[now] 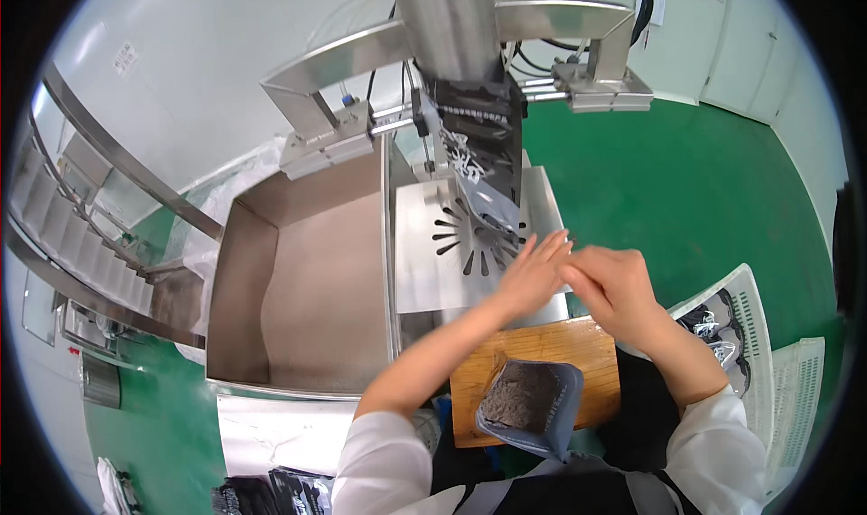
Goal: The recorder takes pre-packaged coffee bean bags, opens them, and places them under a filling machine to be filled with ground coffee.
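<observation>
My left hand (535, 274) reaches forward with its fingers straight and slightly apart, near the lower end of a black printed plastic bag (481, 129). That bag hangs from a steel filling spout (450, 27) over a slotted metal plate (423, 244). My right hand (609, 288) is curled, its fingers meeting the left hand's fingertips. Whether it pinches something is hidden. Closer to my body, an open bag (569, 413) full of grey-brown powder (521, 396) stands on a wooden board (596, 352).
A deep steel bin (325, 278) lies left of the plate. Two clamp arms (332, 136) flank the spout. At right, a white plastic basket (752, 312) contains dark printed bags (718, 339). Flat black bags (298, 491) lie at lower left. Curved metal rails (135, 163) are at far left.
</observation>
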The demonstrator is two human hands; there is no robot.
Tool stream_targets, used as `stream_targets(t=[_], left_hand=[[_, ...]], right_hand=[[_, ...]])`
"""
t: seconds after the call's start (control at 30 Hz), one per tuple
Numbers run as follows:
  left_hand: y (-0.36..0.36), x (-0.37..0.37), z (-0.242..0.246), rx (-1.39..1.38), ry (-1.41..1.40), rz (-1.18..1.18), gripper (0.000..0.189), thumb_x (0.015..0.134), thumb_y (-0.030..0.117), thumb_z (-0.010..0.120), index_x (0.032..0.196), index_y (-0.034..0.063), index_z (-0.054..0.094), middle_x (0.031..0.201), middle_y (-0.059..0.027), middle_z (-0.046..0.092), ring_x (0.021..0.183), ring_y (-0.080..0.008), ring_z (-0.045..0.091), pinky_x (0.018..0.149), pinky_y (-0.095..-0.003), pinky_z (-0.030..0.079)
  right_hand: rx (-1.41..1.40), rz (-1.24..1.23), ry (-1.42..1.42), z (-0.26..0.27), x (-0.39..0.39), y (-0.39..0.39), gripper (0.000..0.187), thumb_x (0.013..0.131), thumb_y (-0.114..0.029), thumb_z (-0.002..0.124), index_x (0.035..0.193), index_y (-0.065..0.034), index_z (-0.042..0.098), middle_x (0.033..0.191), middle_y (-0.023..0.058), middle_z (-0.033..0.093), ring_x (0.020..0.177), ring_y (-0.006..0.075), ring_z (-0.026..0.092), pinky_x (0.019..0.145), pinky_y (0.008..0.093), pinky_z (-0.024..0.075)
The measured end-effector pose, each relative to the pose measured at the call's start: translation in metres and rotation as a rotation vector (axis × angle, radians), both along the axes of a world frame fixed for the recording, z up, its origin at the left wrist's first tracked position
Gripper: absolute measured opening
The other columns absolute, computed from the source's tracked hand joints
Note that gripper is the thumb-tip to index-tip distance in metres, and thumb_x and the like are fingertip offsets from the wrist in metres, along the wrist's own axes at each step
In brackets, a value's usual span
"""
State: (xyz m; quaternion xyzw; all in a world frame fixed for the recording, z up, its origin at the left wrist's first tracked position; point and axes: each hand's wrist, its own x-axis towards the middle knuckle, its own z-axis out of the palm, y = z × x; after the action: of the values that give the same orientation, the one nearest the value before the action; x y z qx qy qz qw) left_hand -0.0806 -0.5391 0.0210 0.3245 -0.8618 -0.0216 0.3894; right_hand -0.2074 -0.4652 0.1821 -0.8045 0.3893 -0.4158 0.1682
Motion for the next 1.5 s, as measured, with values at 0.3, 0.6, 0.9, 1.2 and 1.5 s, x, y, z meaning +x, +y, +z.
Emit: stream_targets(t=[0.3,0.6,0.9,1.2,1.5], left_hand=[[-0.105,0.161,-0.015,0.264,-0.41,0.616,0.048,0.091,0.036,0.042,0.133,0.0129,0.042,0.144,-0.0098,0.031,0.132,-0.0255,0.03,0.108,-0.0523,0.017],[0.006,0.339,-0.03,1.504,-0.262,1.135,0.041,0.091,0.028,0.048,0.127,0.0078,0.047,0.129,-0.0147,0.048,0.118,-0.0322,0.045,0.097,-0.0454,0.039],[0.115,0.248,0.07,0.44,-0.284,0.943,0.058,0.073,0.012,0.067,0.127,0.011,0.047,0.125,-0.0213,0.047,0.115,-0.0312,0.047,0.088,-0.046,0.043],[0.302,0.033,0.114,0.706,0.162,0.568,0.076,0.07,0.016,0.075,0.131,-0.006,0.036,0.127,-0.0227,0.049,0.118,-0.032,0.049,0.093,-0.0377,0.043],[0.295,-0.019,0.059,0.299,0.588,0.671,0.022,0.091,0.014,0.052,0.106,-0.0007,0.057,0.092,-0.0164,0.064,0.083,-0.0257,0.06,0.078,-0.0322,0.045]], right_hand=[[-0.197,0.073,0.29,-0.007,-0.036,0.04,0.011,0.074,-0.01,0.068,0.073,-0.0046,0.058,0.06,0.0036,0.056,0.047,0.0193,0.055,0.039,0.029,0.0385],[0.023,-0.131,0.124,-0.021,-0.077,0.078,0.016,0.076,-0.002,0.062,0.091,-0.0009,0.06,0.074,0.0112,0.06,0.063,0.0271,0.058,0.056,0.031,0.0462],[0.349,0.414,-0.087,0.002,0.001,0.048,0.049,0.081,-0.019,0.064,0.127,-0.01,0.049,0.121,0.0099,0.054,0.102,0.0211,0.051,0.08,0.0307,0.0452],[0.054,0.449,0.407,-0.004,0.053,0.041,0.027,0.061,-0.022,0.076,0.082,-0.0072,0.067,0.082,0.0117,0.065,0.082,0.03,0.062,0.069,0.0409,0.0477],[-0.06,0.136,0.563,0.006,0.018,0.074,0.033,0.08,-0.035,0.063,0.065,-0.0055,0.064,0.066,0.011,0.064,0.065,0.0286,0.063,0.055,0.0401,0.0474]])
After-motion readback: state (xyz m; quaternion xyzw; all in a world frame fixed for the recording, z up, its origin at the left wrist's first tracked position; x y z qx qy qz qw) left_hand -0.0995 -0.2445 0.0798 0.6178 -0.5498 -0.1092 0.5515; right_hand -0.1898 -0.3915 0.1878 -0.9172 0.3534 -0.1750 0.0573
